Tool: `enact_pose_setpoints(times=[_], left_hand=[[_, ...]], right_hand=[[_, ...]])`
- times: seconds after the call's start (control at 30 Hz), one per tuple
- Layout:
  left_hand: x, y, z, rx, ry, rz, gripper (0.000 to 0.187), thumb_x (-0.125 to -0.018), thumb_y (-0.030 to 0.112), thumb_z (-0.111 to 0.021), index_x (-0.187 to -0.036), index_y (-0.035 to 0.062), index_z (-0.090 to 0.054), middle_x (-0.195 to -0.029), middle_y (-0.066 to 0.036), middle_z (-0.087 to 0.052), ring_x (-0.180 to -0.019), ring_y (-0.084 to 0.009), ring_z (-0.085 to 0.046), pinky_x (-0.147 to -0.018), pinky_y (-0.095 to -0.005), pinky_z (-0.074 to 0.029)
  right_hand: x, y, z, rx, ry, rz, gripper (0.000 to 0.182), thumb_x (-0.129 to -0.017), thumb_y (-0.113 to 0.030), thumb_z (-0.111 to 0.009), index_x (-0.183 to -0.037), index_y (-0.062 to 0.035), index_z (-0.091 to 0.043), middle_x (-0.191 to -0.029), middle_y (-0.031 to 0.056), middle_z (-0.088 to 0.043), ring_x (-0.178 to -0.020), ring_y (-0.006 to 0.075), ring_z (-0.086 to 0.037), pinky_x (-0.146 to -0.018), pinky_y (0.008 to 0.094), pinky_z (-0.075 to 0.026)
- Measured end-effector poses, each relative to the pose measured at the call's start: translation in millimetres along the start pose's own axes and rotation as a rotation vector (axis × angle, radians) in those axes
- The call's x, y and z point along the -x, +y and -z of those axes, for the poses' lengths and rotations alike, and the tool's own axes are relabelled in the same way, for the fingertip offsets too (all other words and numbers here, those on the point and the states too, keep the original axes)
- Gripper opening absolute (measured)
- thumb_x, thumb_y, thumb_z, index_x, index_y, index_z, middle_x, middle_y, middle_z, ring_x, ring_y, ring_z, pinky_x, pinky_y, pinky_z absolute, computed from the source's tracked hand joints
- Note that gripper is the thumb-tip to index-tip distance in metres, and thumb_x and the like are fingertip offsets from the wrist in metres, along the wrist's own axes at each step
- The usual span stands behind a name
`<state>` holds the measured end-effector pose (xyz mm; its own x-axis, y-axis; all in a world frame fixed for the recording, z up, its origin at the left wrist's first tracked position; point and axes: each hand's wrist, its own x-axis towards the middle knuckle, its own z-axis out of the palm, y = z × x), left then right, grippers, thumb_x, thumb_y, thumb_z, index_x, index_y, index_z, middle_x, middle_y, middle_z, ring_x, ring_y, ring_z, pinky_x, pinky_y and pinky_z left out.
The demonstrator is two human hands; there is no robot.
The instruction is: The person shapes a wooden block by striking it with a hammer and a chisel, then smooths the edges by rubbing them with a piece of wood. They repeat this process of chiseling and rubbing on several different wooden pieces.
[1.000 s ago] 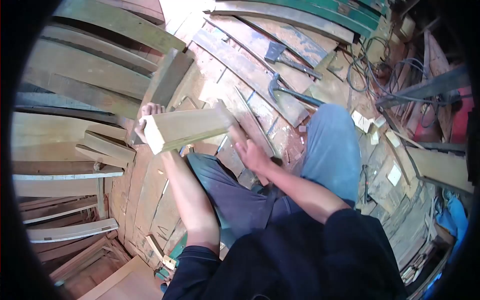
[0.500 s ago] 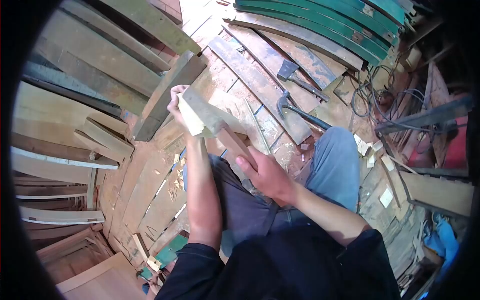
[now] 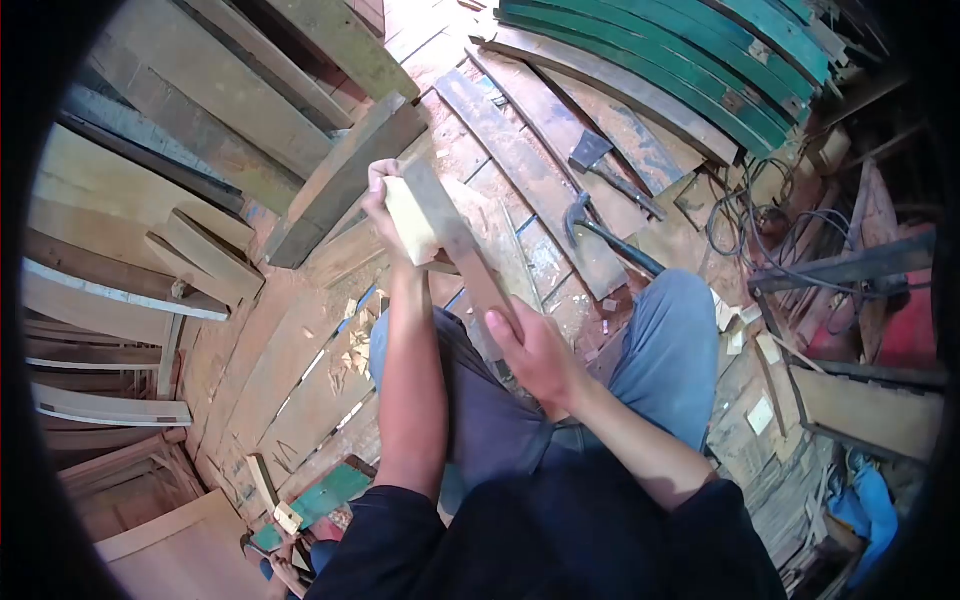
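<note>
A wooden piece [image 3: 445, 220] is held up in front of my lap, slanting from upper left to lower right. Its upper part is thick with a pale, freshly cut face, and its lower part narrows to a reddish-brown bar. My left hand [image 3: 383, 195] is closed round the thick upper end, some fingers hidden behind it. Round the narrow lower end my right hand [image 3: 535, 350] is closed, thumb lying along it. Beyond my knee, a claw hammer [image 3: 612, 240] with a dark handle lies on the boards. Behind the hammer lies a hatchet [image 3: 592, 152].
Green-painted slats [image 3: 650, 60] are stacked at the far right. Thick planks [image 3: 340, 180] lean at the left. Coiled cable [image 3: 745, 220] and scrap wood lie right. Wood chips [image 3: 355, 345] litter the floor. At the lower left, another person's hand [image 3: 290, 570] shows.
The wooden piece has turned slightly, showing more of its long brown side and less of the pale face. Both hands still hold it. The view has shifted a little.
</note>
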<state>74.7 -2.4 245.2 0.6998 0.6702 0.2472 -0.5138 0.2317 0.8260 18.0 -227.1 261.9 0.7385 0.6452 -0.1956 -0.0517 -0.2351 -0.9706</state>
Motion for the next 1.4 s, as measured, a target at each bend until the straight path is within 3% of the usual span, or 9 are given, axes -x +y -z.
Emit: enact_pose_setpoints(times=[0.23,0.37,0.47,0.57,0.7,0.77,0.93,1.03,1.4], left_hand=[[-4,-14,-1,-0.012,-0.041,-0.044,0.03,-0.089,0.039,-0.043,-0.089,0.0092,-0.04,-0.086,-0.003,-0.037,-0.081,-0.0157,-0.038,-0.074,-0.028,-0.033],[-7,-14,0,-0.072,-0.058,-0.138,0.034,-0.093,0.043,-0.038,-0.088,0.0088,-0.041,-0.083,-0.003,-0.037,-0.079,-0.0151,-0.037,-0.073,-0.0274,-0.033],[-11,-19,11,0.045,-0.086,-0.082,0.038,-0.094,0.046,-0.036,-0.088,0.0085,-0.041,-0.082,-0.002,-0.037,-0.077,-0.0149,-0.035,-0.073,-0.0285,-0.031],[-2,-9,-5,0.007,-0.056,-0.038,0.046,-0.098,0.05,-0.027,-0.087,0.0084,-0.043,-0.081,-0.002,-0.038,-0.077,-0.0146,-0.036,-0.071,-0.0282,-0.031],[-2,-3,-6,-0.011,-0.088,0.063,0.059,-0.101,0.057,-0.016,-0.086,0.0082,-0.046,-0.081,-0.002,-0.039,-0.077,-0.0143,-0.038,-0.074,-0.0279,-0.032],[-3,1,1,-0.184,-0.175,0.101,0.07,-0.1,0.061,-0.008,-0.085,0.0073,-0.051,-0.081,-0.003,-0.045,-0.078,-0.0155,-0.043,-0.076,-0.0278,-0.033],[-1,-2,-15,-0.12,-0.231,0.162,0.072,-0.1,0.062,-0.011,-0.075,0.0079,-0.052,-0.072,-0.006,-0.051,-0.071,-0.0131,-0.044,-0.068,-0.0269,-0.035],[2,-4,-21,-0.173,-0.143,0.239,0.075,-0.098,0.064,-0.013,-0.072,0.0072,-0.054,-0.06,-0.003,-0.05,-0.056,-0.0129,-0.044,-0.054,-0.0255,-0.035],[-1,-34,-14,-0.178,-0.316,0.206,0.067,-0.102,0.057,-0.02,-0.081,0.0061,-0.058,-0.068,-0.002,-0.055,-0.062,-0.0117,-0.051,-0.058,-0.0253,-0.041]], right_hand=[[17,-6,15,-0.015,-0.079,-0.183,0.039,-0.099,-0.035,-0.051,-0.114,0.0001,-0.053,-0.085,0.0288,-0.063,-0.088,0.0496,-0.06,-0.076,0.0495,-0.048],[14,20,13,0.023,0.045,0.084,0.04,-0.099,-0.037,-0.049,-0.107,0.002,-0.052,-0.087,0.0325,-0.06,-0.09,0.0501,-0.059,-0.075,0.0498,-0.046],[15,57,26,0.221,-0.058,-0.092,0.043,-0.1,-0.038,-0.048,-0.111,0.0028,-0.052,-0.091,0.0324,-0.061,-0.094,0.0491,-0.06,-0.077,0.0489,-0.046],[37,20,36,0.187,0.003,-0.07,0.042,-0.098,-0.034,-0.052,-0.121,0.0013,-0.051,-0.098,0.0296,-0.063,-0.092,0.0484,-0.061,-0.08,0.0486,-0.047],[51,-5,51,0.263,0.156,0.194,0.042,-0.096,-0.02,-0.056,-0.135,-0.005,-0.05,-0.1,0.0213,-0.064,-0.088,0.0433,-0.064,-0.077,0.0441,-0.05],[54,-19,69,0.469,0.04,0.276,0.048,-0.093,-0.017,-0.06,-0.139,-0.0083,-0.049,-0.099,0.0193,-0.065,-0.085,0.0413,-0.065,-0.075,0.0438,-0.051],[52,-35,93,0.821,-0.012,0.4,0.056,-0.086,-0.02,-0.067,-0.139,-0.0284,-0.052,-0.088,0.0121,-0.064,-0.065,0.0327,-0.063,-0.057,0.0413,-0.053],[51,-43,104,0.941,-0.016,0.415,0.054,-0.086,-0.021,-0.067,-0.137,-0.0313,-0.054,-0.089,0.0129,-0.065,-0.063,0.0327,-0.063,-0.056,0.0416,-0.053],[-1,-90,115,1.06,-0.041,0.401,0.053,-0.09,-0.019,-0.061,-0.14,-0.0301,-0.05,-0.085,0.0186,-0.067,-0.068,0.038,-0.064,-0.063,0.0427,-0.052]])
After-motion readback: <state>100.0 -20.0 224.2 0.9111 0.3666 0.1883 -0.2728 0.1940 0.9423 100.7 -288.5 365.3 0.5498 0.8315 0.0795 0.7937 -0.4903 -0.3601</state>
